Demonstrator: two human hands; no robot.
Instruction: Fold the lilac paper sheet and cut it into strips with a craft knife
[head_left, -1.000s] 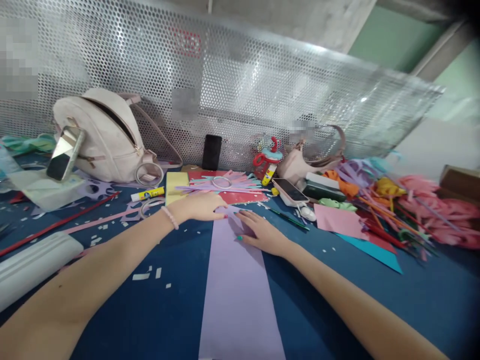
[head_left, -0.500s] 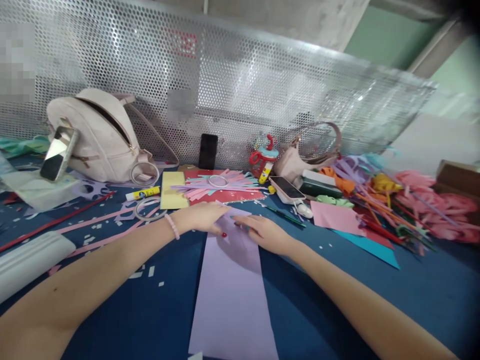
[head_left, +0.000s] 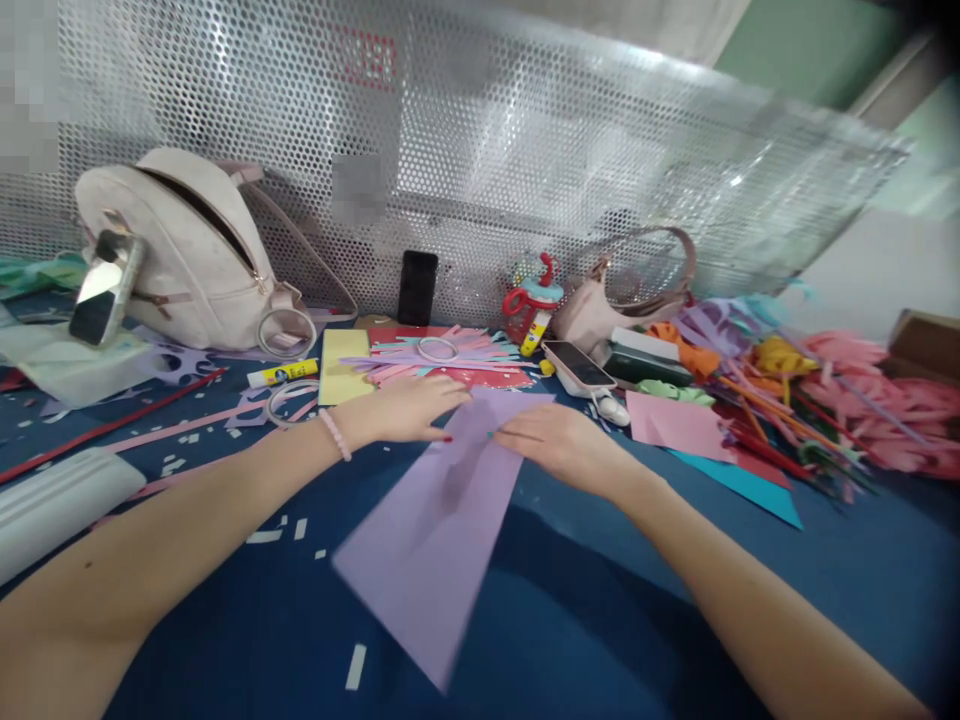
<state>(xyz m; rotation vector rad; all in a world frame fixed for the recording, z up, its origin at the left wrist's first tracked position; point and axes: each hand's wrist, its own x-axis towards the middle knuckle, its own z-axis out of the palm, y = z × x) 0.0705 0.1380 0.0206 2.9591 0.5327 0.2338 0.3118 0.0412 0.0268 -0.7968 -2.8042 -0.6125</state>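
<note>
A long sheet of purple paper (head_left: 435, 530) slants across the dark blue table in front of me, its near end blurred by motion. My right hand (head_left: 562, 445) grips the sheet's right edge near the far end, with thumb and fingers together. At the opposite edge my left hand (head_left: 397, 410) is open, fingers stretched out and thumb apart, with a beaded bracelet on the wrist. Whether it touches the paper is not clear. Just beyond both hands lies a pile of pink, purple and blue paper strips (head_left: 480, 352) with a grey ring (head_left: 437, 348) on top.
A yellow pad (head_left: 345, 368), glue stick (head_left: 283, 374) and grey tape ring (head_left: 292, 402) lie left of the pile. Behind stand a backpack (head_left: 180, 260), phone (head_left: 417, 288) and red-handled cup (head_left: 536, 300). Rightward are a phone (head_left: 577, 367), pink paper (head_left: 675, 425) and crepe paper (head_left: 877, 390).
The purple sheet has turned, its near end swinging left and its far end right. My right hand has moved right with it, and my hands are farther apart.
</note>
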